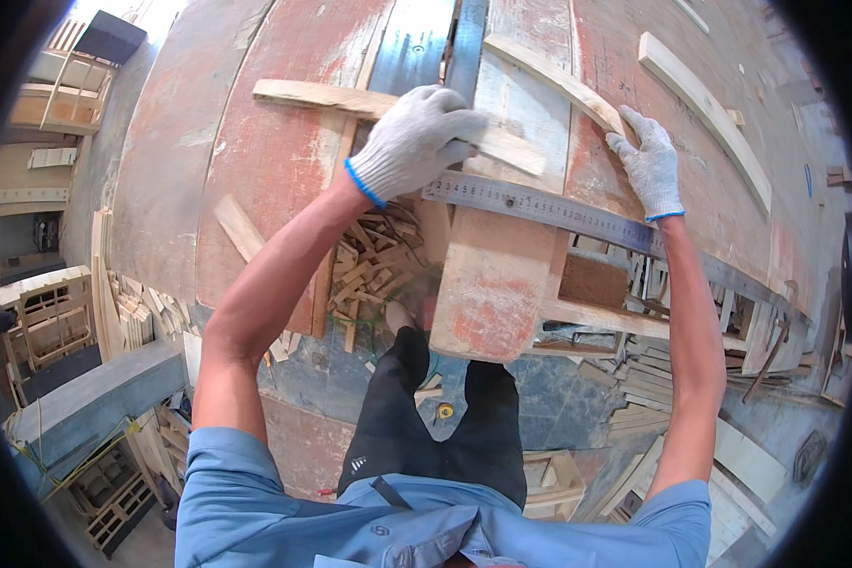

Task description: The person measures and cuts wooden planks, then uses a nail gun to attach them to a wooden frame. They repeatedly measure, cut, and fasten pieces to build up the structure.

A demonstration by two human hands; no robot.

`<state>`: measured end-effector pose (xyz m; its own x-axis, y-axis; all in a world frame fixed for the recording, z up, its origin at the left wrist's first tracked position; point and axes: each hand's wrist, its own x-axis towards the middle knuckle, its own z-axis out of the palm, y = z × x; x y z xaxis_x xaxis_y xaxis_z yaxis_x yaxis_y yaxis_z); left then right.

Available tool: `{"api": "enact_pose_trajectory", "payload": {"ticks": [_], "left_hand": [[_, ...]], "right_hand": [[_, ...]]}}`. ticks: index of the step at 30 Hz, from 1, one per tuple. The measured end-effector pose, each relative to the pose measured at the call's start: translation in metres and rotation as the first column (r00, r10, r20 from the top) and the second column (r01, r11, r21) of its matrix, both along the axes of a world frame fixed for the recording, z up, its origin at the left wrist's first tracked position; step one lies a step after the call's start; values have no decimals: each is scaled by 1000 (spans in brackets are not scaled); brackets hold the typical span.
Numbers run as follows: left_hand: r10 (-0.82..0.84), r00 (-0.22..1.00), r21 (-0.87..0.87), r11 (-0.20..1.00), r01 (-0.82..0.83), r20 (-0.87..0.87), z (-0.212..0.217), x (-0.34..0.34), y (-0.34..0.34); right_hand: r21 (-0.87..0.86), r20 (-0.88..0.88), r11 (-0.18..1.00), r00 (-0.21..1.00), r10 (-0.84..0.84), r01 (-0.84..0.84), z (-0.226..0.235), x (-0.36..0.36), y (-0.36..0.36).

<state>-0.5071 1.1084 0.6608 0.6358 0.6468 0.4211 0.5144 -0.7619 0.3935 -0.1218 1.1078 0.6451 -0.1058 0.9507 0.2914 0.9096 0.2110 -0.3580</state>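
Both hands wear white knit gloves with blue cuffs. My left hand [415, 140] is closed over a wooden strip [317, 96] lying across the bench by a metal plate. Wood shows on either side of that hand; its middle is hidden under the glove. Farther right, the fingers of my right hand [651, 159] close on the near end of a slightly curved wooden strip [549, 76], which slants away to the far left. A long steel ruler [540, 205] lies along the bench's near edge, between and below my hands.
A metal plate [412, 47] with a dark slot is set into the worn red-and-white bench [275, 47]. Another long wooden strip [705, 118] lies at right. Wood offcuts [379, 260] are piled below the bench opening. A tape measure [444, 411] rests on the floor near my legs.
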Motion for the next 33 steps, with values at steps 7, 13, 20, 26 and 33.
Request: {"api": "enact_pose_trajectory", "payload": {"ticks": [7, 13, 20, 26, 33], "left_hand": [[-76, 990, -207, 977, 50, -122, -12, 87, 24], [-62, 951, -155, 988, 15, -303, -12, 127, 8], [-10, 980, -19, 1000, 6, -201, 15, 128, -11], [-37, 987, 32, 999, 42, -156, 0, 124, 10], [-82, 980, -76, 995, 69, -182, -16, 123, 17]], "right_hand": [[-106, -171, 994, 984, -46, 28, 17, 14, -26], [-207, -343, 977, 933, -113, 42, 9, 23, -39], [-210, -392, 977, 918, -61, -25, 17, -3, -41], [-134, -536, 963, 835, 128, -233, 9, -20, -42], [-279, -444, 956, 870, -215, 94, -6, 31, -69]]}}
